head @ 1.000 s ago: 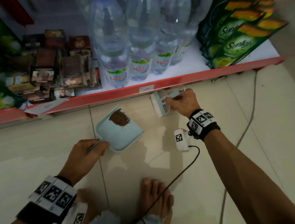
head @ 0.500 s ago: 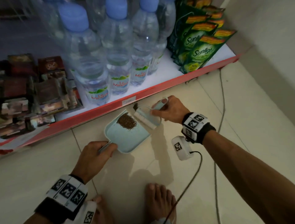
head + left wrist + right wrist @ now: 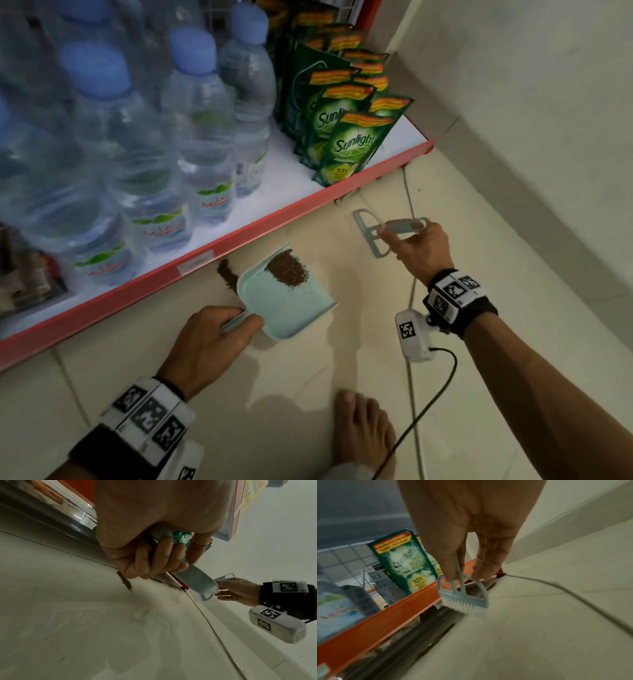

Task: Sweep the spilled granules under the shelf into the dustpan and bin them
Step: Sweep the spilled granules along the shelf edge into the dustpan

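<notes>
My left hand grips the handle of a pale blue dustpan low over the tiled floor, in front of the red shelf edge. A pile of brown granules lies in the pan. A short dark streak of granules remains on the floor just left of the pan, also seen as a granule streak in the left wrist view. My right hand pinches the handle of a small blue brush, right of the pan. The brush has its white bristles pointing down at the floor by the shelf base.
Water bottles and green Sunlight pouches stand on the low shelf. A thin cable runs along the floor near the wall on the right. My bare foot is below the pan.
The brush has moved away from the dustpan's mouth to the right. The pan has shifted slightly, leaving a streak of granules on the floor at its left. The head view turned rightward.
</notes>
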A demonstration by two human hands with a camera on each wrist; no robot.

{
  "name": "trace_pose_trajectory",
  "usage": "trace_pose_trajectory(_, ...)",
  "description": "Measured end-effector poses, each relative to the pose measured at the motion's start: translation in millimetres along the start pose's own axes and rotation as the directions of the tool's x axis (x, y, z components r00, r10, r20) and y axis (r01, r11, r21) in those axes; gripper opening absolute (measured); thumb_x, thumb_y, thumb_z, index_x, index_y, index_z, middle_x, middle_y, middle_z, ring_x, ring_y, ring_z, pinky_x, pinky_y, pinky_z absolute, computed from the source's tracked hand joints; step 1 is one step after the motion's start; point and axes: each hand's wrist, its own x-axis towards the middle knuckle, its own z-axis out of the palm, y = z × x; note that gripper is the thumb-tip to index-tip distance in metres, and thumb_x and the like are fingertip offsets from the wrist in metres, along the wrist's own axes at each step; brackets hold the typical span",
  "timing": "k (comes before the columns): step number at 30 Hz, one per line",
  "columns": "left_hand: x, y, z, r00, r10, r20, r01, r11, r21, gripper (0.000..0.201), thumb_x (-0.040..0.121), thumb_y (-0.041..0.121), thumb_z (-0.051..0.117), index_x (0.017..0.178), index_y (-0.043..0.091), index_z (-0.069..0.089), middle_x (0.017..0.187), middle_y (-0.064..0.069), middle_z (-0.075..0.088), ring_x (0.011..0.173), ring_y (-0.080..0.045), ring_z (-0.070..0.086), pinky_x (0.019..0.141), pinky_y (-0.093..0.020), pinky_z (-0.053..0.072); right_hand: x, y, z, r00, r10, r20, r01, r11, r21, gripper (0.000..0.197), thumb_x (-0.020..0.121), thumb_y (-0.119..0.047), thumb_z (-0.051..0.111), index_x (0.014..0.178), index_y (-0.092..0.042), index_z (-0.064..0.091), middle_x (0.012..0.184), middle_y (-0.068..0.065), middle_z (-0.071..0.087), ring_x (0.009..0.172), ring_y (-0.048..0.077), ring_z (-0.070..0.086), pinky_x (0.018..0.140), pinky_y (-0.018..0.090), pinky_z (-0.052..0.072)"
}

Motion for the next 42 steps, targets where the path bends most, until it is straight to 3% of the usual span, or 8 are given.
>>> trace_pose_trajectory(6, 46, 21, 32, 0.999, -0.019, 0.048, 0.018, 1.0, 0.012, 0.042, 0.071, 0.057, 0.056, 0.051, 0.02, 0.049, 0.05, 0.008, 0.042, 0.049, -0.009, 0.038, 0.055, -0.029, 0.032, 78, 29, -13, 0.988, 0.005, -0.154, -0.046, 0.964, -0.262, 0.028, 0.087, -0.042, 0.066, 0.092, -0.016, 0.077, 0.087, 0.008, 0.076, 0.083, 0.031, 0.069, 0.071, 0.034, 0.056)
trace_pose_trajectory(10, 73, 32, 53, 0.998, -0.051, 0.026, 0.051, 0.999, 0.012, 0.044, 0.085, 0.039, 0.066, 0.049, 0.021, 0.047, 0.048, 0.008, 0.039, 0.047, -0.007, 0.036, 0.054, -0.028, 0.029, 142, 37, -7, 0.978, 0.063, -0.2, -0.122, 0.945, -0.302, 0.027, 0.083, -0.035, 0.063, 0.083, -0.01, 0.072, 0.082, 0.014, 0.071, 0.078, 0.038, 0.065, 0.068, 0.043, 0.058)
trace_pose_trajectory(15, 92, 42, 67, 0.996, -0.073, 0.056, 0.071, 0.997, 0.041, 0.039, 0.073, 0.051, 0.056, 0.05, 0.021, 0.045, 0.047, 0.007, 0.036, 0.047, -0.006, 0.033, 0.05, -0.024, 0.027, 207, 49, 3, 0.972, -0.091, -0.218, -0.032, 0.863, -0.504, 0.035, 0.089, -0.041, 0.054, 0.078, -0.011, 0.068, 0.08, 0.016, 0.07, 0.075, 0.039, 0.065, 0.06, 0.034, 0.043)
trace_pose_trajectory(19, 99, 32, 72, 0.997, -0.056, 0.061, 0.051, 0.994, 0.094, 0.047, 0.088, 0.038, 0.066, 0.051, 0.022, 0.043, 0.048, 0.003, 0.036, 0.045, -0.004, 0.032, 0.044, -0.02, 0.024, 238, 64, 8, 0.965, -0.163, -0.205, 0.015, 0.817, -0.577, 0.042, 0.094, -0.046, 0.051, 0.087, -0.007, 0.067, 0.093, 0.02, 0.07, 0.083, 0.043, 0.065, 0.063, 0.039, 0.041)
trace_pose_trajectory(26, 103, 20, 75, 0.989, -0.12, 0.081, 0.115, 0.991, 0.066, 0.044, 0.091, 0.031, 0.064, 0.052, 0.017, 0.046, 0.048, 0.002, 0.037, 0.043, -0.006, 0.033, 0.042, -0.018, 0.026, 235, 77, 13, 0.941, -0.322, -0.1, 0.189, 0.751, -0.632, 0.025, 0.091, -0.033, 0.058, 0.095, -0.013, 0.073, 0.095, 0.014, 0.071, 0.082, 0.042, 0.064, 0.062, 0.035, 0.034)
trace_pose_trajectory(29, 103, 30, 76, 0.991, -0.096, 0.093, 0.091, 0.994, 0.063, 0.046, 0.087, 0.042, 0.067, 0.05, 0.022, 0.047, 0.048, 0.001, 0.038, 0.044, -0.005, 0.035, 0.044, -0.021, 0.026, 228, 71, 29, 0.929, -0.369, -0.029, 0.251, 0.686, -0.683, 0.019, 0.087, -0.018, 0.058, 0.095, -0.017, 0.075, 0.092, 0.011, 0.072, 0.077, 0.042, 0.064, 0.062, 0.034, 0.032)
trace_pose_trajectory(36, 96, 40, 73, 0.995, -0.062, 0.078, 0.058, 0.997, 0.044, 0.042, 0.069, 0.061, 0.052, 0.051, 0.024, 0.045, 0.049, 0.004, 0.035, 0.047, -0.007, 0.033, 0.05, -0.025, 0.027, 233, 69, 45, 0.98, -0.197, -0.036, 0.122, 0.73, -0.672, 0.013, 0.09, -0.013, 0.056, 0.097, -0.006, 0.064, 0.094, 0.026, 0.066, 0.085, 0.045, 0.062, 0.066, 0.039, 0.035)
trace_pose_trajectory(42, 93, 27, 74, 0.993, -0.112, 0.035, 0.111, 0.994, 0.023, 0.043, 0.07, 0.061, 0.053, 0.053, 0.022, 0.045, 0.051, 0.007, 0.036, 0.049, -0.009, 0.034, 0.057, -0.03, 0.029, 180, 49, 47, 0.902, -0.358, 0.243, 0.432, 0.717, -0.547, 0.028, 0.095, -0.028, 0.053, 0.117, -0.024, 0.071, 0.097, 0.021, 0.072, 0.085, 0.044, 0.064, 0.071, 0.043, 0.052)
